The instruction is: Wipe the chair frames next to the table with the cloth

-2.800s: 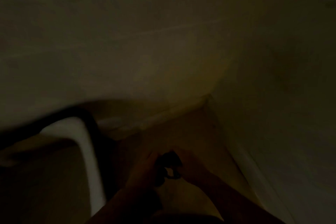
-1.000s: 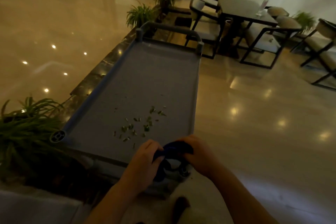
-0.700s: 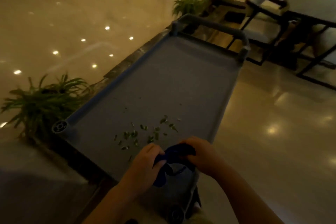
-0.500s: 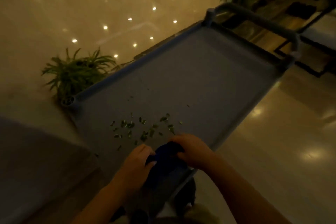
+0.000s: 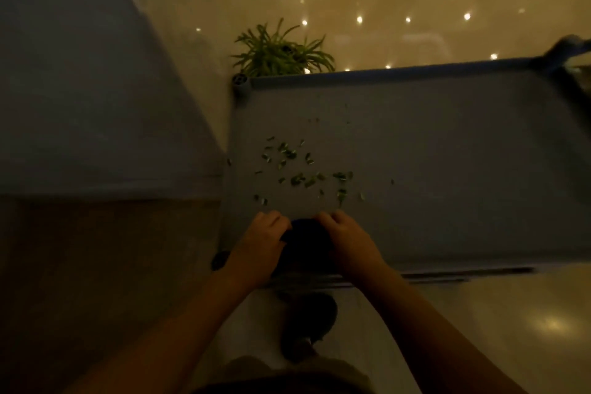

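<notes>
A dark blue cloth (image 5: 303, 241) is bunched between my two hands at the near edge of a grey cart top (image 5: 431, 169). My left hand (image 5: 260, 245) grips its left side and my right hand (image 5: 347, 241) grips its right side, fingers curled over it. Both hands rest on the cart's near rim. No chair or table shows in the head view now.
Several small green leaf bits (image 5: 300, 169) lie scattered on the cart top just beyond my hands. A potted plant (image 5: 281, 53) stands behind the cart's far left corner. A grey wall or panel (image 5: 80, 89) fills the left. Glossy floor (image 5: 511, 329) lies at the right.
My view has swung left and down: the chairs and table have left the frame and the cart now lies crosswise. Both hands kept hold of the cloth at the cart's near edge.
</notes>
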Tool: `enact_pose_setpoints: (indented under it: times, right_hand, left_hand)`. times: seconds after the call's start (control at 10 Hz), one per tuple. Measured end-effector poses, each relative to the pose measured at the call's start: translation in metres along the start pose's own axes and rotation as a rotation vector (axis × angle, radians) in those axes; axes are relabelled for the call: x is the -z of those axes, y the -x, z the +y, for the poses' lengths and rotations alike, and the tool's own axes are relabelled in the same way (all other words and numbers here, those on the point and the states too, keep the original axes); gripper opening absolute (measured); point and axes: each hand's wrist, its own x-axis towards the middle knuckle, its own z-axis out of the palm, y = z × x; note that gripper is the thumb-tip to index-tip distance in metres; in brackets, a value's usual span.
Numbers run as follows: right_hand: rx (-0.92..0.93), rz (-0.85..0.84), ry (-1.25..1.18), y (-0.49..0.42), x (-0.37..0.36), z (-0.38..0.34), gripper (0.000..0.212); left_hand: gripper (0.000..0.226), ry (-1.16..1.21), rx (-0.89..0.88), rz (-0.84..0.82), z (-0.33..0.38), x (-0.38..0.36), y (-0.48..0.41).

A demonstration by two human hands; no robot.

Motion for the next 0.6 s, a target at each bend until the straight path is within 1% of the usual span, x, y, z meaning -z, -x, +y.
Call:
enact_pose_setpoints:
  times: [0.1,0.2,0.3,0.4,0.5,0.6]
  right_hand:
    - [0.026,0.032,0.010,0.010,0.005,-0.002,0.050]
    - [0.036,0.113,0.039,0.032,0.016,-0.003,0.058]
    - [0.052,0.208,0.038,0.071,0.027,-0.009,0.057]
    - [0.126,0.162,-0.014,0.108,0.036,-0.017,0.051]
    - [0.251,0.031,0.036,0.138,0.037,-0.036,0.029]
    - [0.377,-0.078,0.099,0.154,0.038,-0.047,0.012]
  left_hand:
    - [0.025,-0.022,0.090,0.047,0.015,-0.003,0.010]
    - [0.040,-0.004,0.162,0.096,0.030,-0.003,0.033]
    - [0.045,0.064,0.239,0.251,0.059,0.000,0.076]
    - [0.035,0.161,0.336,0.340,0.092,0.002,0.123]
    - [0.023,0.140,0.504,0.308,0.122,0.004,0.189]
    - [0.021,0.115,0.678,0.349,0.147,-0.005,0.236]
